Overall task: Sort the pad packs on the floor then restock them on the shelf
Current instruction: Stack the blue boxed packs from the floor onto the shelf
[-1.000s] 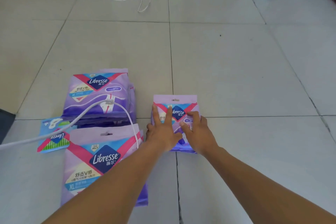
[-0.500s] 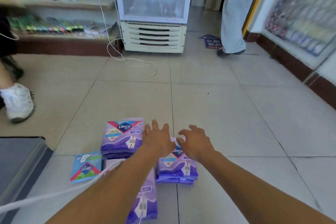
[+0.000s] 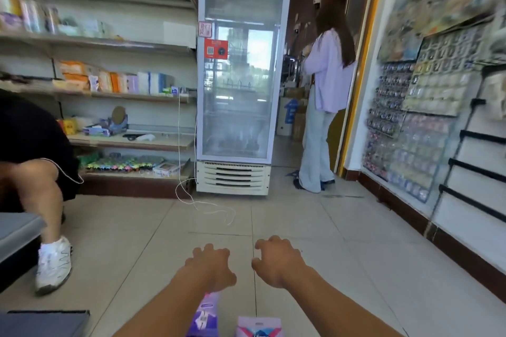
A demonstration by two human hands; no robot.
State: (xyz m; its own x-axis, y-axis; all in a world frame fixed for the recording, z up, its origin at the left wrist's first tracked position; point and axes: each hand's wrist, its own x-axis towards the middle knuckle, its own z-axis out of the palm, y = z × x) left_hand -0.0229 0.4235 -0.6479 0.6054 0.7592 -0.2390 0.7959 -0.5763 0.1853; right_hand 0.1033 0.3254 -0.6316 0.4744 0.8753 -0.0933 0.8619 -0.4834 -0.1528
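Only two purple pad packs show, both at the bottom edge of the head view: one purple pack (image 3: pixel 204 316) seen edge-on below my left wrist, and a second pack (image 3: pixel 258 328) with a pink top and hang hole just right of it. My left hand (image 3: pixel 210 265) and my right hand (image 3: pixel 276 262) hover side by side above the floor tiles, beyond the packs. Their fingers are loosely curled and hold nothing. The other packs lie outside the frame. Stocked shelves (image 3: pixel 131 142) line the left wall.
A glass-door fridge (image 3: pixel 236 85) stands straight ahead, with a white cable (image 3: pixel 208 208) trailing on the floor. One person (image 3: pixel 321 107) stands right of it. A seated person's leg and white shoe (image 3: pixel 53 265) are on the left. A display wall (image 3: pixel 416 123) runs along the right.
The view has tilted up from the floor to the shop. My hands have lifted off the small purple pack and now hang in the air with curled fingers.
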